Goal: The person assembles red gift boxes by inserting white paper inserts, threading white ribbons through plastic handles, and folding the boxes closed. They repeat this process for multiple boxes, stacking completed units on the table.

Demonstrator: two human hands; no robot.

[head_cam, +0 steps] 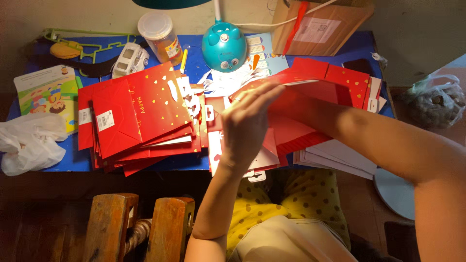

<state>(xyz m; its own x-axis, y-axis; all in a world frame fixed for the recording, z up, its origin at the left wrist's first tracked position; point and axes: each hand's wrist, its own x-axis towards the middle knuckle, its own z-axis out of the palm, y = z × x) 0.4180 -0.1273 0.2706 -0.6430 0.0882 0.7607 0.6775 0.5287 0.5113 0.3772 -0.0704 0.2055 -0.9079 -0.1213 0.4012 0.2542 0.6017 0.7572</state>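
My left hand (248, 123) is raised edge-on over the middle of the blue table (63, 162), fingers straight and together. It lies flat against the side of a half-opened red paper bag (340, 77) with gold hearts. My right forearm (374, 136) comes in from the right and runs into that bag; the right hand itself is hidden behind my left hand and the red paper. To the left lies a fanned stack of flat red bags (138, 116), with white card tags (191, 99) scattered along its right edge.
At the table's back stand a teal desk lamp (224, 46), a lidded plastic jar (160, 31), a white toy car (130, 58) and a cardboard box (320, 26). A picture book (48, 90) and crumpled white plastic bag (29, 140) lie left. A wooden chair back (141, 228) is below.
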